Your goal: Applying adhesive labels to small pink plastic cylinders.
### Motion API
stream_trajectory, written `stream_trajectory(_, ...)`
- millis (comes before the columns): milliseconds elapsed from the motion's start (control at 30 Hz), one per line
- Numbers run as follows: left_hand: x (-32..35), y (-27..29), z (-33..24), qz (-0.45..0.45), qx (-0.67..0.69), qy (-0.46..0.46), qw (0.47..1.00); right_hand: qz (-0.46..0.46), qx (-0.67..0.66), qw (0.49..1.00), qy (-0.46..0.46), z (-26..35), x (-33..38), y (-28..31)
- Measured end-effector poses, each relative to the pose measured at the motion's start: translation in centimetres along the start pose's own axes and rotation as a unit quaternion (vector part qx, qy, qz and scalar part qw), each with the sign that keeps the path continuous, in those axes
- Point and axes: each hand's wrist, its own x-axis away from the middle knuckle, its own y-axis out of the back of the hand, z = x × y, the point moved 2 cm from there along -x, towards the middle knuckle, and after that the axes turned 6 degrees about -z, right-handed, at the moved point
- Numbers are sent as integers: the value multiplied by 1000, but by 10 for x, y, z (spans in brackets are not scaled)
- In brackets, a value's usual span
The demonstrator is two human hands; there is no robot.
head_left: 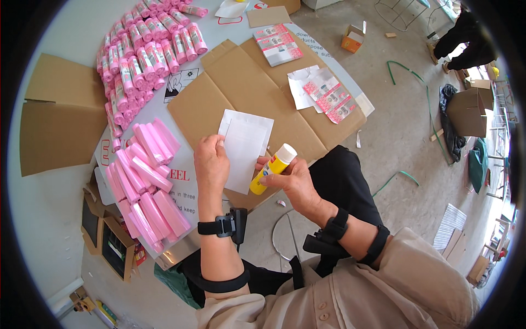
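My right hand is closed around a yellow glue stick, tilted with its white end up and to the right. It is over the lower right edge of a white paper sheet. The sheet lies on a flattened brown cardboard piece, its near end reaching past the cardboard's edge. At the sheet's left edge, my left hand pinches the paper with curled fingers. Left of that hand are several folded pink plastic bundles. Printed pink-and-white labels lie on white paper at the cardboard's right.
Many pink rolls with labels are heaped at the table's far left. A stack of printed labels sits on the far cardboard. An open brown box stands at the left edge. On the floor are green strapping and a small orange box.
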Motion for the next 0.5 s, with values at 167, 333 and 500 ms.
stream_trajectory(167,1,0,4,-4,-5,-12,1000,2,-2,1000,-1,0,0,-2)
stream_trajectory(333,1,4,3,-3,3,1,1000,3,2,1000,9,-4,-3,-2)
stream_trajectory(500,14,-1,-15,-26,4,-35,999,-4,2,999,38,9,2,15)
